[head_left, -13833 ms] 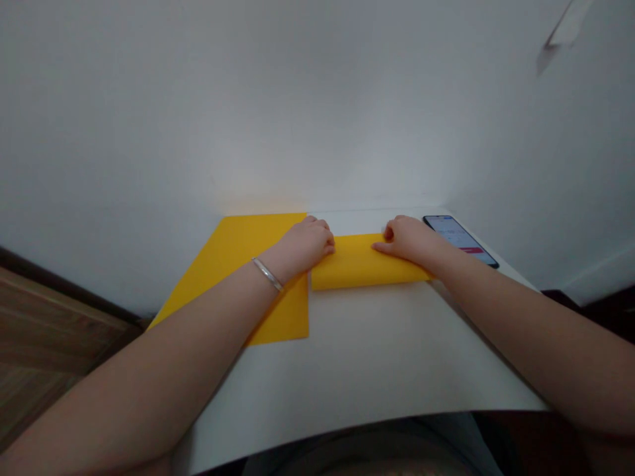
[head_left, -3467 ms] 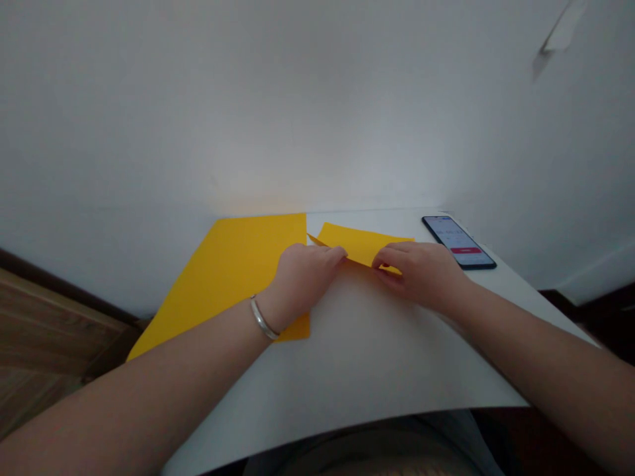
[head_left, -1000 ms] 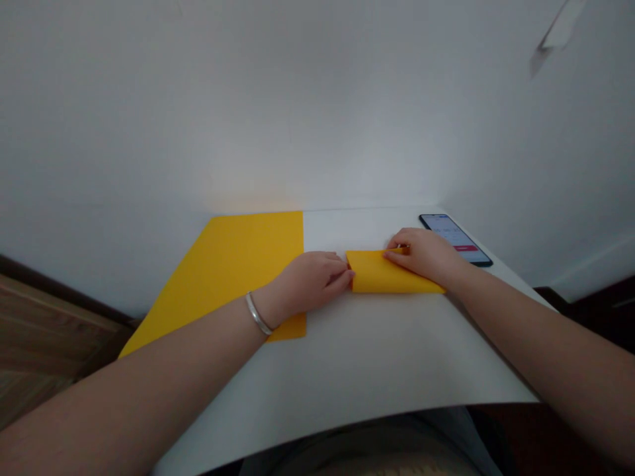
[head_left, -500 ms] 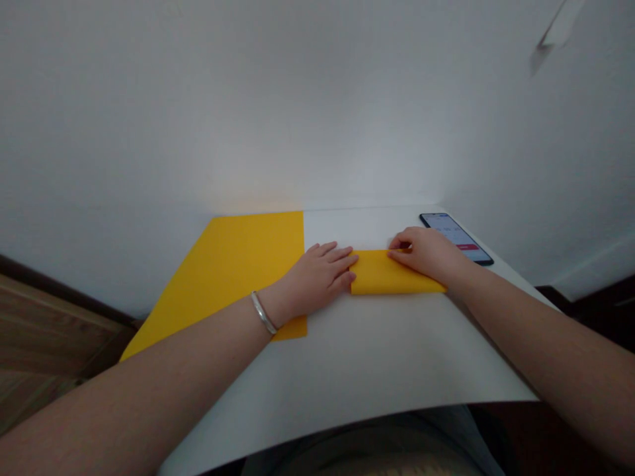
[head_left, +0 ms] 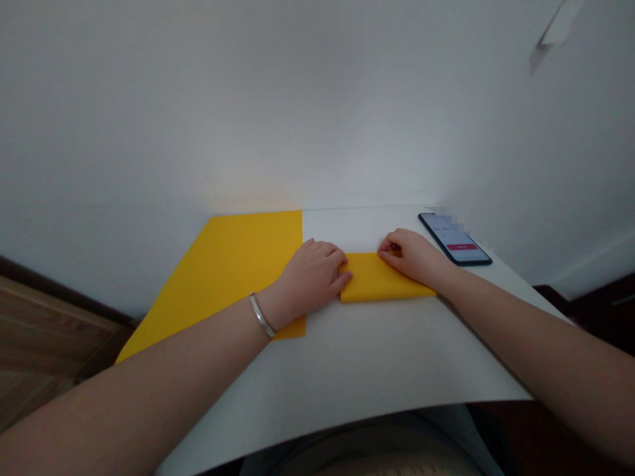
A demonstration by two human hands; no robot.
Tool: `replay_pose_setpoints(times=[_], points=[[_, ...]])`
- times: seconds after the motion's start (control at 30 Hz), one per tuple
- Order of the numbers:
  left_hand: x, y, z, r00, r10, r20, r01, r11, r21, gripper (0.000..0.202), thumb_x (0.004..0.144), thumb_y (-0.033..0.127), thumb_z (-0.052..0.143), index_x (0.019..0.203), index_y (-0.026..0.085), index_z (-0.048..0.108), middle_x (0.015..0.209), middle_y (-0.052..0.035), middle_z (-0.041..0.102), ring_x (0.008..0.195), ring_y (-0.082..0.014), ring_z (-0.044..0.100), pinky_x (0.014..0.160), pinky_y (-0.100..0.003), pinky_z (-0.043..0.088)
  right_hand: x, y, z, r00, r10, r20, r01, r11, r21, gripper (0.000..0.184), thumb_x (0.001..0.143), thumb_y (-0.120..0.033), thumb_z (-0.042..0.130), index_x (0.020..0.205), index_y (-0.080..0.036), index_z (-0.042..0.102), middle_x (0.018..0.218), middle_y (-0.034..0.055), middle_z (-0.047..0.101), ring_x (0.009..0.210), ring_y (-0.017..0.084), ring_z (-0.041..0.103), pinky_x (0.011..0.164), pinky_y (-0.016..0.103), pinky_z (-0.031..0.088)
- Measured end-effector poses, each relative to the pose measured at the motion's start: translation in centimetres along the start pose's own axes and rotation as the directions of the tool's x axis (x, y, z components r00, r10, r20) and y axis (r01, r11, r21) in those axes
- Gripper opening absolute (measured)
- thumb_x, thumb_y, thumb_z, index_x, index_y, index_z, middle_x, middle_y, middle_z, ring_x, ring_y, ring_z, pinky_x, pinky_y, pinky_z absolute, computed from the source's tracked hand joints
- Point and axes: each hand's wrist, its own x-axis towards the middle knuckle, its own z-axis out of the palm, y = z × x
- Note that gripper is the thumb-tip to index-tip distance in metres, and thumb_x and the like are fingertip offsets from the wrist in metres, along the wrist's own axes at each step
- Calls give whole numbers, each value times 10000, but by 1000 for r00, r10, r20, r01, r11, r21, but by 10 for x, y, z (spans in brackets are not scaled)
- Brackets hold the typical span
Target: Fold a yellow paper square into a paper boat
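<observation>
A folded piece of yellow paper (head_left: 380,281) lies on the white table between my hands. My left hand (head_left: 317,274) grips its left end, thumb on top and fingers at the far corner. My right hand (head_left: 409,253) pinches its far edge, right of the middle, between thumb and fingertips. The paper's right end is partly hidden under that hand and wrist. Beneath my left forearm, a large yellow sheet (head_left: 238,264) lies flat on the left part of the table.
A phone (head_left: 455,241) with a lit screen lies at the back right of the table (head_left: 387,357). A white wall (head_left: 317,112) rises behind. Wooden panelling (head_left: 44,337) stands at the lower left, beyond the table's edge.
Both hands and the folded yellow paper have shifted a little to the left and nearer to me. My left fingers, spread before, are now curled round the paper's end. More of the phone shows.
</observation>
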Motion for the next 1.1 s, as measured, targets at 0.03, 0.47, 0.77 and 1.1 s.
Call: replay_pose_setpoints(times=[0.03,0.47,0.77,1.1], points=[[0,1,0,999,-30,-11,30,999,19,322,903,389,487,1063,147,627,1046,-108,641,1005,-245,569,941,-404,402,0,-2,1,1000,-15,-12,15,1000,6,133,809,-190,547,800,-159,675,819,70,631,751,170,569,707,280,439],[3,-5,7,965,-252,-78,253,967,11,426,792,497,592,995,123,617,1048,-120,597,1044,-290,520,987,-444,356,4,-2,13,986,-150,-78,152,988,19,158,808,-127,535,828,-157,689,827,82,637,828,203,559,796,325,427],[0,-6,4,964,-254,-74,256,967,12,423,776,508,600,986,144,642,1017,-118,615,1018,-303,535,958,-460,371,1,-4,12,982,-186,-28,186,983,-7,232,803,-412,629,911,-221,704,929,71,645,892,226,555,851,380,435],[9,-9,10,935,-351,-40,327,902,-281,319,691,331,694,929,148,586,958,-86,621,1006,-274,518,928,-411,408,-4,-13,8,973,-228,-26,226,971,-78,298,829,-427,603,993,-197,697,1005,82,656,951,244,556,888,399,445]])
